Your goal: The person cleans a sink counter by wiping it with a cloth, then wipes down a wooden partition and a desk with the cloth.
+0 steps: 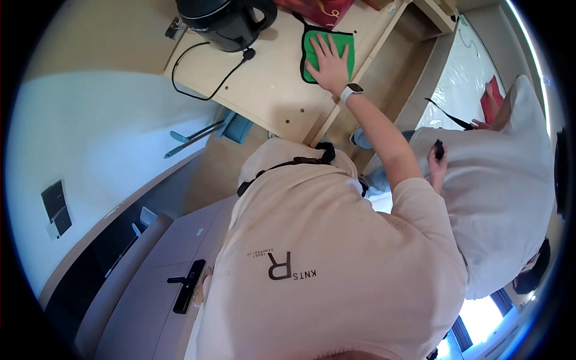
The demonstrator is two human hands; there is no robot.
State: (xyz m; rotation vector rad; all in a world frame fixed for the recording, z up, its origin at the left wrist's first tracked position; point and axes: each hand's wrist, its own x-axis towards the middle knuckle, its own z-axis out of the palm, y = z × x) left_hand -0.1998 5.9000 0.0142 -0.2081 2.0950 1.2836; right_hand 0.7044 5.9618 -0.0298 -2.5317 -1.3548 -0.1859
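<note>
My right hand [329, 65], with a watch on its wrist, lies flat on a green cloth [309, 48] with black edging. Its fingers are spread and pressed down on the cloth. The cloth rests on a light wooden tabletop [264, 90]. At the table's far side, left of the cloth, stands a black electric kettle [219, 24] with its cord [210, 96] looped over the table edge. A red patterned bag or box [324, 11] is just beyond the cloth. My left hand is not seen.
Close on my right, a person in a grey shirt [498, 180] holds a small black object [440, 149]. Near them is a glossy white plastic-covered surface [450, 72] with a red cloth [492, 102]. A blue-grey dustpan-like item [235, 127] and a door with black handle [189, 287] are leftward.
</note>
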